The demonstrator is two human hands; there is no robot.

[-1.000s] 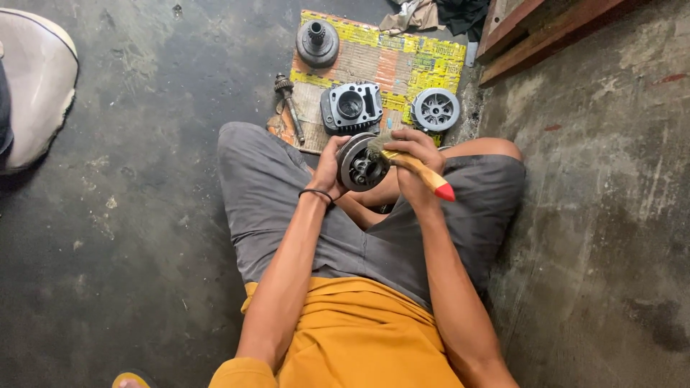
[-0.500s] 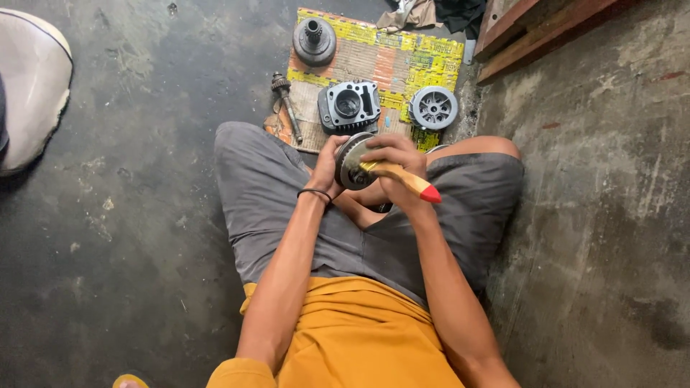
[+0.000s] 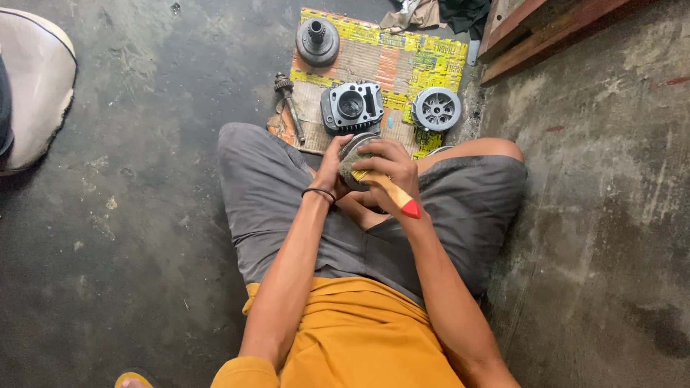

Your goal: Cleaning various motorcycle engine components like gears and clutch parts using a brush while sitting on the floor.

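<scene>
I sit cross-legged on a dark concrete floor in grey shorts and an orange shirt. My left hand [image 3: 332, 164], with a black band on its wrist, grips a round grey metal engine part [image 3: 352, 154] over my lap. My right hand [image 3: 388, 169] covers that part and holds a brush with a wooden handle and red tip [image 3: 397, 195]; its bristles are hidden against the part.
A flattened yellow and orange cardboard sheet [image 3: 388, 54] lies ahead, carrying a finned engine cylinder [image 3: 352, 106], a round hub-like part [image 3: 436, 108] and a gear with a shaft [image 3: 317, 41]. A metal shaft [image 3: 290, 106] lies at its left edge. Red wooden planks [image 3: 546, 25] at top right.
The brush handle has swung slightly, with its red tip moving a little lower and left. My right hand has shifted over the part. The left hand keeps its hold.
</scene>
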